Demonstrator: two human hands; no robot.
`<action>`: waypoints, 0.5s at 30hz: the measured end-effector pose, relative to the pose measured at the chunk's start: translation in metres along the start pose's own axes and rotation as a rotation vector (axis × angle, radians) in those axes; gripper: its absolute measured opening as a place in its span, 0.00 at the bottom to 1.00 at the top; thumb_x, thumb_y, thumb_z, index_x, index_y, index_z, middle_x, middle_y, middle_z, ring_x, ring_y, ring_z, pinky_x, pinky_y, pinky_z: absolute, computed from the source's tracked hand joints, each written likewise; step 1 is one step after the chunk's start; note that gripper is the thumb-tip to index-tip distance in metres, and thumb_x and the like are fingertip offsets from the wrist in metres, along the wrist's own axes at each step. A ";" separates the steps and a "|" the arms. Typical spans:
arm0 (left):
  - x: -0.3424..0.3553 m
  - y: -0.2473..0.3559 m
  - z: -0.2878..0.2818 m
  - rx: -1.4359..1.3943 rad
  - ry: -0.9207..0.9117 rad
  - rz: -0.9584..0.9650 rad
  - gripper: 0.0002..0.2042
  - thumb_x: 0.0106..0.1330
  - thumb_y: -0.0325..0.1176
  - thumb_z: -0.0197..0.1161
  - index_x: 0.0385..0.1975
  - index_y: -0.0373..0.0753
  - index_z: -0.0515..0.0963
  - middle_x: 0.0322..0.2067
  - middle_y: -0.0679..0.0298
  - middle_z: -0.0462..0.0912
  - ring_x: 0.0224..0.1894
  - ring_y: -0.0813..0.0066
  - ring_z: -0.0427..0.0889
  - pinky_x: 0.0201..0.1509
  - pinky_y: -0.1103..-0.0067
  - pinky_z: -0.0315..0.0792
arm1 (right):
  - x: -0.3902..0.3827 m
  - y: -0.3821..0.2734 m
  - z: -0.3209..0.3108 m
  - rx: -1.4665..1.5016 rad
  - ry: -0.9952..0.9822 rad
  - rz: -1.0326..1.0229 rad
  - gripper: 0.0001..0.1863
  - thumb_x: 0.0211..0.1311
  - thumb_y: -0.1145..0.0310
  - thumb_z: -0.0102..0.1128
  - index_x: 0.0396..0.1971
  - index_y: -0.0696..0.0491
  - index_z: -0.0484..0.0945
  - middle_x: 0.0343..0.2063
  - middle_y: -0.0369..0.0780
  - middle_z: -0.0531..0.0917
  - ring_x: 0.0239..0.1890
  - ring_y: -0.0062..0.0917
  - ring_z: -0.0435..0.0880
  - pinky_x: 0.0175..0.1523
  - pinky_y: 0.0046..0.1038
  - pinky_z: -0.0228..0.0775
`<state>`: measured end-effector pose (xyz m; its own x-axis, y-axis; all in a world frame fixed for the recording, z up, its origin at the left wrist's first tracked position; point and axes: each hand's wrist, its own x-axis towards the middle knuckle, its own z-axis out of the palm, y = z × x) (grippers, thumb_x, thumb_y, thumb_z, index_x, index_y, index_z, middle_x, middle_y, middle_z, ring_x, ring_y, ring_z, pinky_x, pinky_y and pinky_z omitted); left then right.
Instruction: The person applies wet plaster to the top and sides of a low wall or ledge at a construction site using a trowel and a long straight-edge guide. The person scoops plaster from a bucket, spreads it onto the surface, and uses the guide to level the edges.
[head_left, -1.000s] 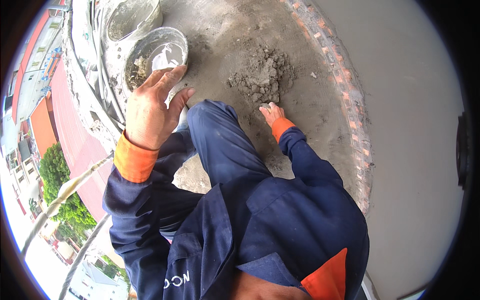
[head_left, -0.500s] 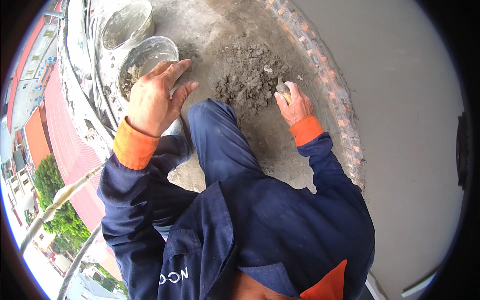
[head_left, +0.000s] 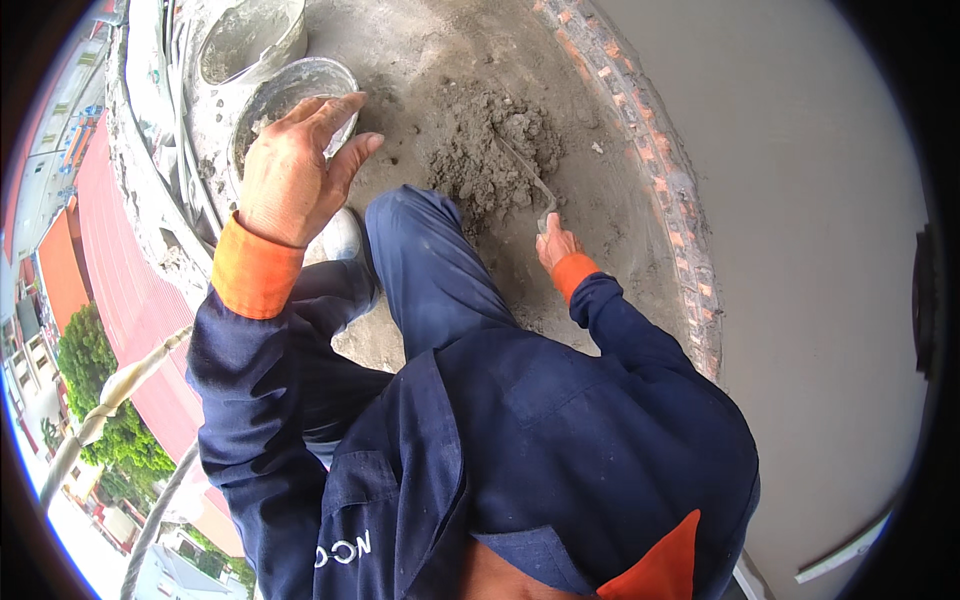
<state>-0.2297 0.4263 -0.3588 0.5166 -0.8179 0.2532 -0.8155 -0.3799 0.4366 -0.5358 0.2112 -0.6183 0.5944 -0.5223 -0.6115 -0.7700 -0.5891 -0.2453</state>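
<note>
Trowel [head_left: 520, 168] gripped by the clenched right hand [head_left: 556, 244]; blade lies beyond the fingertips, buried in the mortar heap [head_left: 497, 157]. Long axis runs from the fingers up and leftward, tip pointing away. Left hand [head_left: 292, 175] held released, fingers spread, above the bucket [head_left: 287, 105]. Risk judged: mortar flicked off if the blade is levered sharply; ledge edge close by.

Thin trowel [head_left: 525, 172] in grey mortar heap [head_left: 492, 160]

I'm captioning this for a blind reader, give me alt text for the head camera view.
Seen from above, a crouching person in dark blue overalls works a trowel into a mortar pile with the right hand. The left hand hovers open over a grey bucket, beside a brick edge.
</note>
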 end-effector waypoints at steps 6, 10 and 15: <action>0.010 -0.001 0.004 0.034 -0.038 0.009 0.16 0.57 0.37 0.66 0.42 0.36 0.79 0.33 0.54 0.81 0.33 0.55 0.81 0.38 0.71 0.75 | 0.016 -0.077 0.022 -0.178 -0.239 -0.165 0.29 0.62 0.42 0.46 0.46 0.55 0.66 0.39 0.58 0.79 0.46 0.52 0.77 0.51 0.46 0.68; 0.008 0.000 0.008 -0.031 -0.022 -0.008 0.17 0.56 0.38 0.67 0.42 0.36 0.79 0.32 0.55 0.81 0.33 0.55 0.81 0.37 0.71 0.75 | 0.082 -0.042 0.001 -0.160 -0.102 -0.041 0.28 0.60 0.41 0.48 0.44 0.52 0.73 0.41 0.52 0.81 0.47 0.49 0.78 0.51 0.44 0.70; -0.009 -0.021 -0.007 0.045 0.016 -0.127 0.18 0.56 0.39 0.67 0.43 0.36 0.79 0.32 0.55 0.82 0.30 0.61 0.81 0.36 0.72 0.75 | 0.042 0.005 -0.019 -0.193 0.000 -0.014 0.28 0.62 0.43 0.46 0.43 0.56 0.70 0.35 0.56 0.81 0.42 0.54 0.78 0.48 0.49 0.68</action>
<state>-0.2158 0.4444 -0.3642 0.6204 -0.7550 0.2123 -0.7538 -0.4993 0.4272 -0.5104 0.1748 -0.6313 0.6051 -0.5131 -0.6087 -0.7025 -0.7039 -0.1051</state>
